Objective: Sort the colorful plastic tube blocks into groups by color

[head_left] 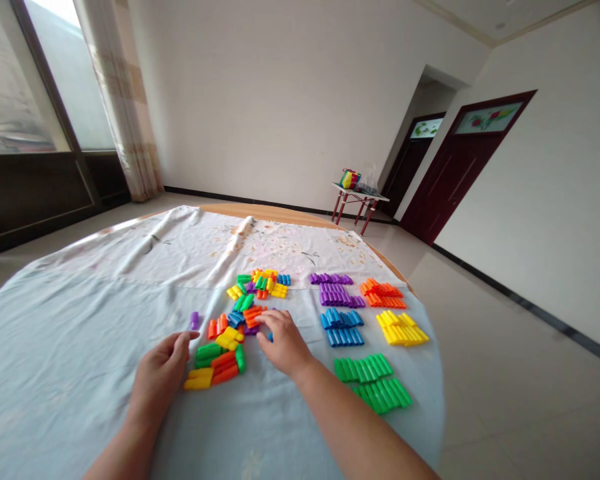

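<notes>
A mixed heap of small plastic pieces [240,313] in several colours lies on the pale cloth of a round table [80,313]. My right hand [283,341] rests on the heap's right edge with fingers curled over a blue piece. My left hand [161,373] lies at the heap's left side, fingers loosely bent, holding nothing that I can see, close to a lone purple piece [195,320]. Sorted groups lie to the right: purple [336,290], orange [383,295], blue [342,328], yellow [403,329], green [373,381].
The table's right edge drops off just past the yellow and green groups. A small red-legged side table [359,200] with coloured items stands by the far wall. Dark red doors [455,173] are at right, a window and curtain [125,100] at left.
</notes>
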A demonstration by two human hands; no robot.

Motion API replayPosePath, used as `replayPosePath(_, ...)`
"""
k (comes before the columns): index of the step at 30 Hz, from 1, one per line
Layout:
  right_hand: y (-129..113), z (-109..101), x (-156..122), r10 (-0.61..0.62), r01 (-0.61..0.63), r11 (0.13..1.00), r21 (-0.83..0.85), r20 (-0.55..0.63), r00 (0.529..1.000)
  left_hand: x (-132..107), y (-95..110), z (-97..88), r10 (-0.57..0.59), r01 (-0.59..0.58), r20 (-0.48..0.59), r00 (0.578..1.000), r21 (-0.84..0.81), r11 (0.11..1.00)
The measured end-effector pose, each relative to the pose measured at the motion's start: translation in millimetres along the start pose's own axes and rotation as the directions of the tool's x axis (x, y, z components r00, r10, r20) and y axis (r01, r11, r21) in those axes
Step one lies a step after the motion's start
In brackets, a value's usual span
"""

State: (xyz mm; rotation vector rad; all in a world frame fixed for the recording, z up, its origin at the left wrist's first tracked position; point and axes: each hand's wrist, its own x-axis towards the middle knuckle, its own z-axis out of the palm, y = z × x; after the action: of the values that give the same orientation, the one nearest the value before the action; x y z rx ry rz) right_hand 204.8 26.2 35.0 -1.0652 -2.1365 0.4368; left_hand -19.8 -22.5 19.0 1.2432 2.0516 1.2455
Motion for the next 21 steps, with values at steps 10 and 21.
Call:
replayPosePath(10,0.9,28.2,14.4,0.21,-0.21,0.969,-0.129,-0.012,0.978,-1.4,4.6,-2.3,0.017,-0.017,-0.011,1.0,0.007,1.0)
replayPosePath(21,-1.3,-8.2,-22.9,0.12,-0.121,0.992,-0.043,-0.01,0.993,7.5,-4.2,-2.0,-0.008,0.009,-0.014,1.0,0.072,0.997)
